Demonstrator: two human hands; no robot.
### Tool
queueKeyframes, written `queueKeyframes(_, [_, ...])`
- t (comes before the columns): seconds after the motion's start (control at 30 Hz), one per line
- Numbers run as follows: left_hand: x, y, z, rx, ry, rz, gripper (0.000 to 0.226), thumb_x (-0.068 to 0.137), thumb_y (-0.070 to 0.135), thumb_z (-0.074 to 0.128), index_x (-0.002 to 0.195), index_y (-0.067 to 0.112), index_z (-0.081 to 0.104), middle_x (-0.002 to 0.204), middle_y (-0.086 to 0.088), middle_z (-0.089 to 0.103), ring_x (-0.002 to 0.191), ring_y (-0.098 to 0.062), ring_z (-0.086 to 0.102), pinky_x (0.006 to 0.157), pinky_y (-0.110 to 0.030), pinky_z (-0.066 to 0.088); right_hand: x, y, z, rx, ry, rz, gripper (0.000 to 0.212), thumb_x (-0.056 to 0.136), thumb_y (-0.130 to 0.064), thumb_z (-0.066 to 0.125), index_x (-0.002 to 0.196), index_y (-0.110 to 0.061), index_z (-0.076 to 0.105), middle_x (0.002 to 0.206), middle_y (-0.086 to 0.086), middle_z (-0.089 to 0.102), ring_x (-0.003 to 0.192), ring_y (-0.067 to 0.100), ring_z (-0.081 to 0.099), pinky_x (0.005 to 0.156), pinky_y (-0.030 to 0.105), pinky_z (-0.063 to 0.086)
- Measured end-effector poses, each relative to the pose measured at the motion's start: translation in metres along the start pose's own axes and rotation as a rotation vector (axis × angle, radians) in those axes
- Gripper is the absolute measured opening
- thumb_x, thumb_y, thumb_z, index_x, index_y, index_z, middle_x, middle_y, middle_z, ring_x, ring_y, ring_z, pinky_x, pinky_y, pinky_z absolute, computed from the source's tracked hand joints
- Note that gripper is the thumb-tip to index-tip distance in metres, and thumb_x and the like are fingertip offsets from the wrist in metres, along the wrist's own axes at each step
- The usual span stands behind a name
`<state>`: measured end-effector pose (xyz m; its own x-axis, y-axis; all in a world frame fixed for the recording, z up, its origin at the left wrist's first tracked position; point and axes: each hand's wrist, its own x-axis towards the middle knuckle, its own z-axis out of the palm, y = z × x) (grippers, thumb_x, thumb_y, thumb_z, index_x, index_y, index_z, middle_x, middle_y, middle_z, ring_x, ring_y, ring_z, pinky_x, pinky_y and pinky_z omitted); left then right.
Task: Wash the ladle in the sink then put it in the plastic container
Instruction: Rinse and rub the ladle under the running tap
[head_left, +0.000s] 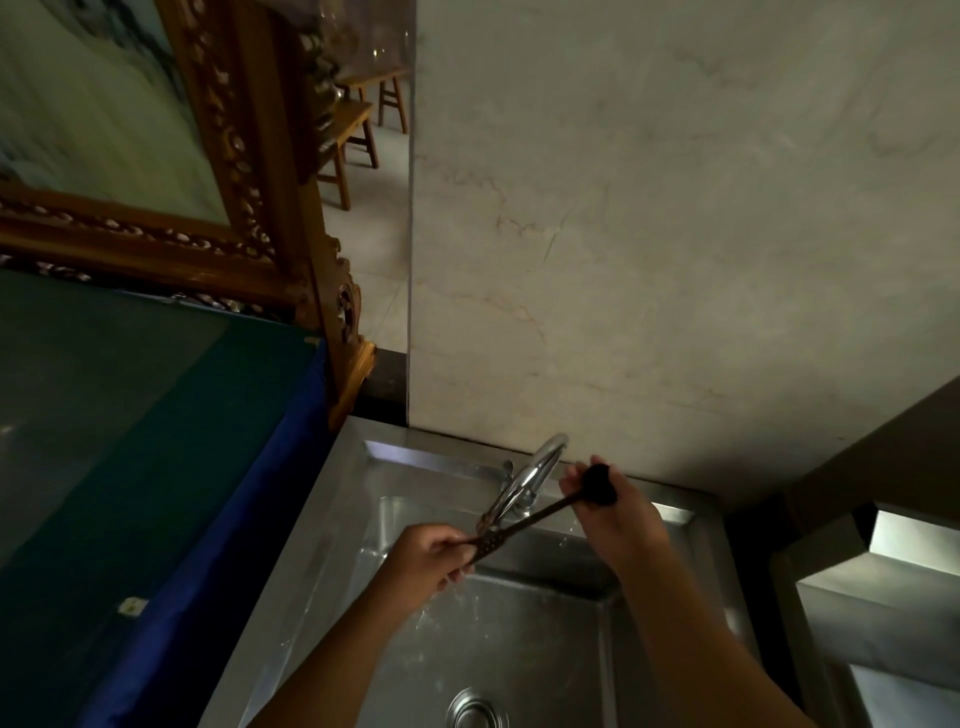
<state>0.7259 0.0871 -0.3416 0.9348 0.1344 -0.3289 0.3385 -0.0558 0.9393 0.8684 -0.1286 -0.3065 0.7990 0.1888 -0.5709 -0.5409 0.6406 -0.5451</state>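
Note:
A dark ladle (530, 521) is held level over the steel sink (519, 639), just under the spout of the chrome tap (530, 475). My right hand (608, 512) grips its dark rounded end near the wall. My left hand (436, 558) closes around the other, flatter perforated end, and water splashes below it. No plastic container is in view.
A drain (475, 712) lies at the sink's near floor. A table with a green top and blue cloth edge (156, 457) stands to the left, a carved wooden frame (291, 218) behind it. A marble wall (675, 234) backs the sink. Steel surfaces (883, 597) sit at right.

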Motion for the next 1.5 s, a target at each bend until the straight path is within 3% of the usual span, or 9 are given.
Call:
queueKeyframes(0.23, [-0.003, 0.008, 0.007, 0.077, -0.067, 0.014, 0.01, 0.09, 0.011, 0.062, 0.091, 0.009, 0.072, 0.069, -0.005, 0.076, 0.06, -0.011, 0.068, 0.059, -0.022, 0.053, -0.013, 0.048, 0.014, -0.005, 0.057, 0.105, 0.025, 0.1, -0.018, 0.042, 0.11, 0.0, 0.056, 0.096, 0.022, 0.065, 0.087, 0.031, 0.065, 0.076, 0.046, 0.054])
queueKeyframes(0.33, [-0.005, 0.008, 0.0, 0.207, -0.082, -0.019, 0.013, 0.089, 0.019, 0.062, 0.082, 0.013, 0.071, 0.073, -0.006, 0.077, 0.057, -0.015, 0.069, 0.056, -0.024, 0.054, -0.018, 0.064, 0.018, 0.051, 0.053, 0.137, 0.023, 0.101, -0.017, 0.041, 0.102, -0.001, 0.056, 0.079, 0.018, 0.066, 0.077, 0.028, 0.063, 0.072, 0.041, 0.053])
queueKeyframes(0.57, [-0.023, -0.016, -0.016, 0.23, -0.15, -0.14, 0.013, 0.092, 0.023, 0.056, 0.085, 0.022, 0.068, 0.054, -0.001, 0.066, 0.038, -0.012, 0.048, 0.04, -0.023, 0.038, -0.03, 0.097, 0.018, 0.006, -0.012, 0.269, 0.026, 0.096, -0.015, 0.047, 0.114, 0.002, 0.055, 0.107, 0.024, 0.062, 0.099, 0.035, 0.06, 0.104, 0.045, 0.045])
queueKeyframes(0.67, [-0.035, -0.025, -0.019, 0.185, -0.081, -0.154, 0.022, 0.094, 0.018, 0.054, 0.078, 0.015, 0.069, 0.044, 0.003, 0.055, 0.034, -0.009, 0.041, 0.04, -0.02, 0.033, -0.037, 0.109, 0.023, 0.006, -0.102, 0.285, 0.018, 0.088, -0.016, 0.051, 0.096, 0.0, 0.056, 0.085, 0.02, 0.057, 0.078, 0.031, 0.056, 0.083, 0.042, 0.046])
queueKeyframes(0.77, [-0.049, -0.033, -0.023, 0.147, -0.025, -0.145, 0.032, 0.099, 0.017, 0.048, 0.075, 0.011, 0.067, 0.04, 0.003, 0.05, 0.031, -0.01, 0.037, 0.037, -0.019, 0.029, -0.041, 0.12, 0.025, -0.014, -0.124, 0.338, 0.025, 0.097, -0.017, 0.04, 0.086, -0.001, 0.056, 0.077, 0.019, 0.055, 0.071, 0.03, 0.053, 0.071, 0.04, 0.043])
queueKeyframes(1.0, [-0.068, -0.04, -0.021, 0.014, 0.1, -0.287, 0.03, 0.096, 0.017, 0.056, 0.08, 0.0, 0.074, 0.04, 0.0, 0.051, 0.032, -0.012, 0.04, 0.038, -0.02, 0.031, -0.051, 0.128, 0.032, -0.084, -0.121, 0.328, 0.02, 0.079, -0.013, 0.058, 0.093, 0.0, 0.062, 0.08, 0.018, 0.058, 0.075, 0.03, 0.056, 0.075, 0.04, 0.047])
queueKeyframes(1.17, [-0.064, -0.031, -0.004, -0.021, 0.155, -0.253, 0.029, 0.092, 0.011, 0.063, 0.064, 0.003, 0.07, 0.036, -0.004, 0.047, 0.026, -0.011, 0.036, 0.035, -0.018, 0.028, -0.045, 0.124, 0.033, -0.094, -0.087, 0.285, 0.018, 0.096, -0.008, 0.046, 0.099, 0.0, 0.061, 0.08, 0.017, 0.059, 0.075, 0.028, 0.057, 0.074, 0.039, 0.049])
queueKeyframes(1.33, [-0.056, -0.027, 0.01, 0.083, 0.198, -0.207, 0.036, 0.084, 0.008, 0.071, 0.052, 0.011, 0.056, 0.033, 0.001, 0.046, 0.025, -0.008, 0.037, 0.035, -0.017, 0.031, -0.045, 0.117, 0.038, -0.085, -0.152, 0.242, 0.009, 0.086, -0.004, 0.05, 0.081, -0.002, 0.057, 0.072, 0.015, 0.051, 0.067, 0.025, 0.05, 0.069, 0.036, 0.041])
queueKeyframes(1.5, [-0.053, -0.033, 0.018, 0.263, 0.23, -0.197, 0.036, 0.081, 0.019, 0.073, 0.052, 0.016, 0.051, 0.038, 0.005, 0.049, 0.036, -0.01, 0.046, 0.046, -0.023, 0.037, -0.043, 0.117, 0.028, -0.188, -0.075, 0.255, 0.015, 0.098, -0.007, 0.042, 0.096, -0.003, 0.057, 0.071, 0.011, 0.058, 0.061, 0.02, 0.051, 0.059, 0.031, 0.041])
